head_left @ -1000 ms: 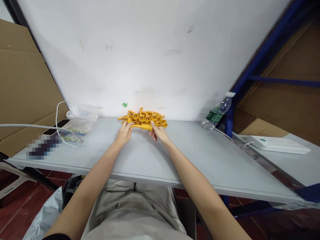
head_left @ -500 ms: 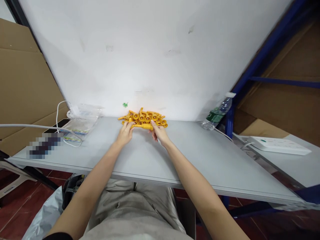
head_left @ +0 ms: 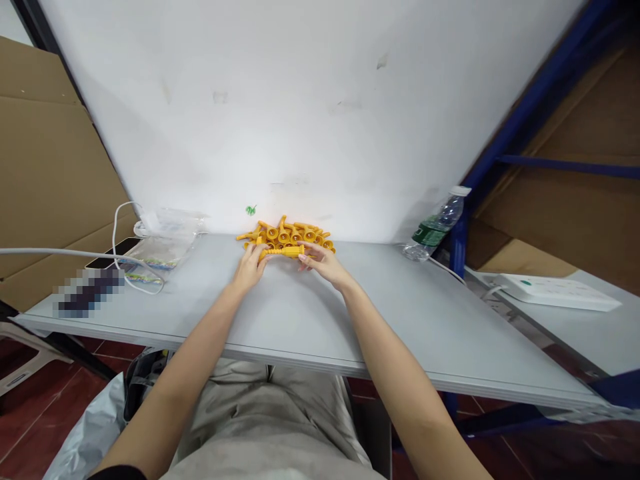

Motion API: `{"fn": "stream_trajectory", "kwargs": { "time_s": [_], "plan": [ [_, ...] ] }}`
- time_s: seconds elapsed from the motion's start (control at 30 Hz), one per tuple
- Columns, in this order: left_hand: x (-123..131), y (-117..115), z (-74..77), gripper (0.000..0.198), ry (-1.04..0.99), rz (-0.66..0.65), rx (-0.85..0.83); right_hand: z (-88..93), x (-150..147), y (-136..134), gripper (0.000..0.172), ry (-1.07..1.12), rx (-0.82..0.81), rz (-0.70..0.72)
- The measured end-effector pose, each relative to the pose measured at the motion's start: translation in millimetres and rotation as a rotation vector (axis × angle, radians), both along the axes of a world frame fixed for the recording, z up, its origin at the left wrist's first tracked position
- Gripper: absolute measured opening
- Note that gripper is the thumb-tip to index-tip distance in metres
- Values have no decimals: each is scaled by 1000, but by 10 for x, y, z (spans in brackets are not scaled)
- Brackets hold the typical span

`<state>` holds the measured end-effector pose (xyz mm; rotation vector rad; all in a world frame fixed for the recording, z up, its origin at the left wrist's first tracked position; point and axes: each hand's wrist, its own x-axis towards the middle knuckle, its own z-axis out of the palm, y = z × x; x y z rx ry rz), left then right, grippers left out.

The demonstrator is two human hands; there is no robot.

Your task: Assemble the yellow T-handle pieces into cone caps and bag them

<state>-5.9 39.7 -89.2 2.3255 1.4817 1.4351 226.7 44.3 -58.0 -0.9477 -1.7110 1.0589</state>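
Note:
A yellow plastic stick-like piece (head_left: pixel 287 251), ribbed along a thin stretch and thicker toward its right end, is held level just above the table. My left hand (head_left: pixel 249 267) is closed around its left end, hiding part of it. At the thick right end, my right hand (head_left: pixel 327 265) pinches with thumb and fingers. Right behind both hands lies a pile of yellow plastic horn-shaped pieces (head_left: pixel 284 236), their round flared mouths mostly facing me.
Clear plastic bags (head_left: pixel 165 243), a phone (head_left: pixel 113 253) and a white cable (head_left: pixel 116 227) lie at the left. A water bottle (head_left: pixel 435 227) leans at the right, near a white power strip (head_left: pixel 557 293). A white panel (head_left: pixel 320 120) rises behind the grey table (head_left: pixel 300 320).
My right hand has turned and shifted slightly right, its fingers now reaching over the piece's right end. My left hand stays in place on the left end.

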Motion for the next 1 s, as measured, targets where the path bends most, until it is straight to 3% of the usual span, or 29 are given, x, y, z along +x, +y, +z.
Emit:
{"fn": "stream_trajectory", "kwargs": {
  "time_s": [0.43, 0.63, 0.9, 1.0],
  "plan": [
    [-9, 2, -11, 22, 1, 11, 19, -31, -44, 3, 62, 86, -53, -45],
    [0, -28, 7, 23, 49, 13, 56, 67, -106, -109, 56, 94, -66, -72],
    [41, -88, 58, 23, 88, 6, 98, 141, -245, -187, 62, 149, -311, -230],
    [48, -78, 59, 23, 78, 18, 67, 172, -231, -198, 63, 85, -356, -226]
  ]
}}
